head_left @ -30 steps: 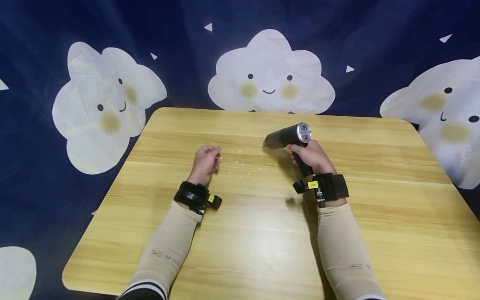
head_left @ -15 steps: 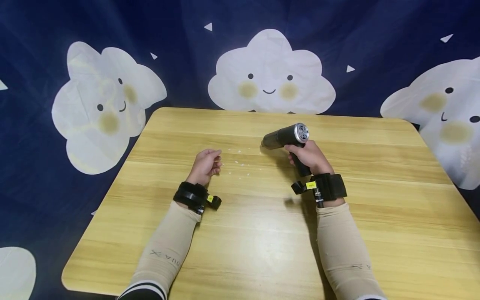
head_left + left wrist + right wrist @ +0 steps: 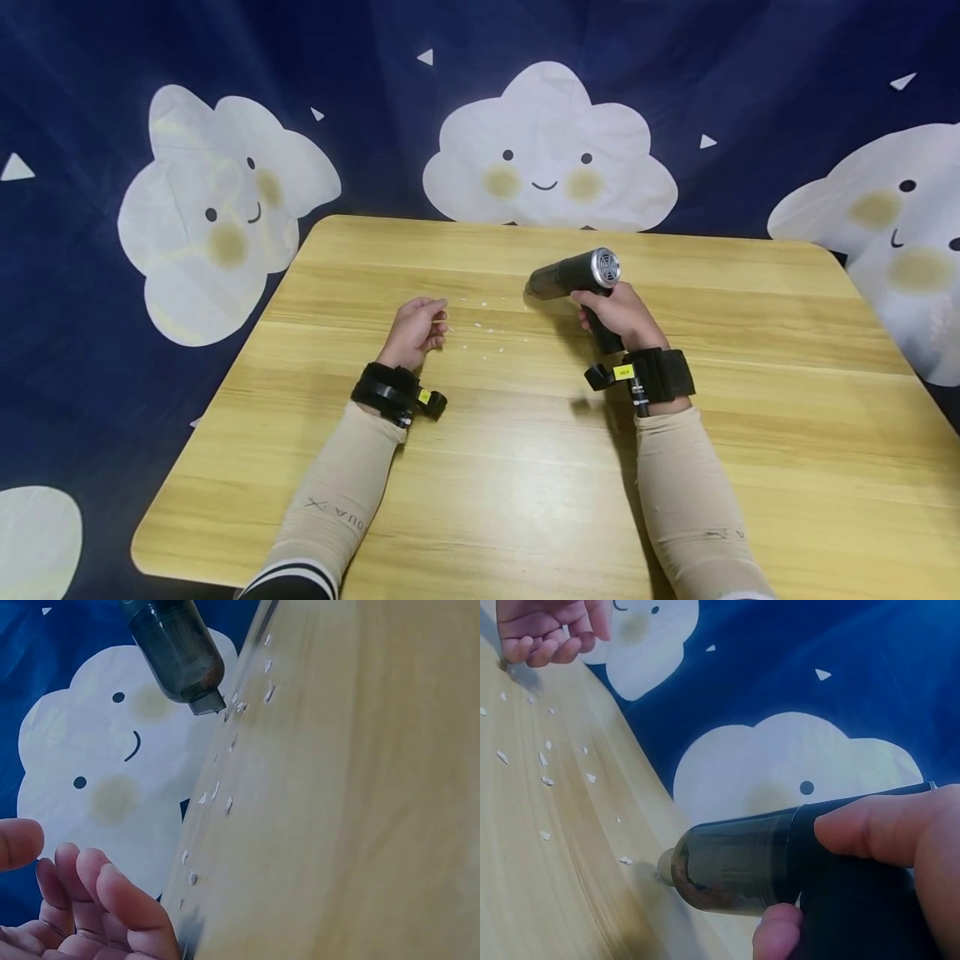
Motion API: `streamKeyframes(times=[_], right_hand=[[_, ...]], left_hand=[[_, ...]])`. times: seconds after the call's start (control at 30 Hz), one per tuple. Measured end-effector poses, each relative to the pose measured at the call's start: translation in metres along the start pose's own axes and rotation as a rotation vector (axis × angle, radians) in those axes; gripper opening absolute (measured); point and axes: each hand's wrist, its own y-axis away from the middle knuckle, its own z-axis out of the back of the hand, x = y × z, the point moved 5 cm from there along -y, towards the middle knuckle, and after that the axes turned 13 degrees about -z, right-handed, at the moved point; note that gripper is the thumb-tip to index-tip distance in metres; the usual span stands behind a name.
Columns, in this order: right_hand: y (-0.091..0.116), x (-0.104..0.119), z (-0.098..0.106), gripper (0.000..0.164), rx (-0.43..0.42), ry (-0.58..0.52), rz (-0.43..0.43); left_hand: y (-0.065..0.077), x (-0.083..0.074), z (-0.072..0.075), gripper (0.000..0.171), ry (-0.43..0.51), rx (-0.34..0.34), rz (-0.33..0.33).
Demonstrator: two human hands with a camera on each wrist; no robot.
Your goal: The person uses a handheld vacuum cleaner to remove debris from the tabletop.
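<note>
Hands point(image 3: 415, 332) point(image 3: 628, 317) apart, vacuum point(image 3: 573, 274) with something brownish point(image 3: 696, 891) in chamber point(image 3: 731, 859)

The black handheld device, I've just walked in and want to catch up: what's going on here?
A person's right hand grips the black handheld device, apparently a small vacuum, by its handle. Its nozzle angles down towards the table, beside scattered white scraps. The left hand is at the other side of the scraps, holding nothing. Many scraps lie on the table.
</note>
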Motion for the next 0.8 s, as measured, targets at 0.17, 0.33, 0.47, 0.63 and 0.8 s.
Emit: streamKeyframes(times=[0.17, 0.33, 0.47, 0.63, 0.8], right_hand=[[-0.002, -0.001, -0.002, 0.042, 0.006, -0.013, 0.001], [-0.002, -0.001, -0.002, 0.04, 0.005, -0.029, 0.003], [-0.002, -0.001, -0.001, 0.044, -0.001, -0.029, 0.003], [-0.001, -0.001, 0.0, 0.043, 0.001, -0.033, -0.005], [0.001, -0.003, 0.008, 0.042, -0.015, -0.054, -0.016]], left_hand=[[0.0, -0.001, 0.001, 0.024, -0.009, -0.01, -0.005], [0.0, -0.004, 0.003, 0.014, -0.044, -0.023, -0.031], [0.0, -0.007, 0.006, 0.015, -0.158, -0.022, -0.073], [0.001, -0.014, 0.013, 0.027, -0.453, -0.018, -0.163], [0.001, -0.017, 0.017, 0.033, -0.57, 0.023, -0.175]])
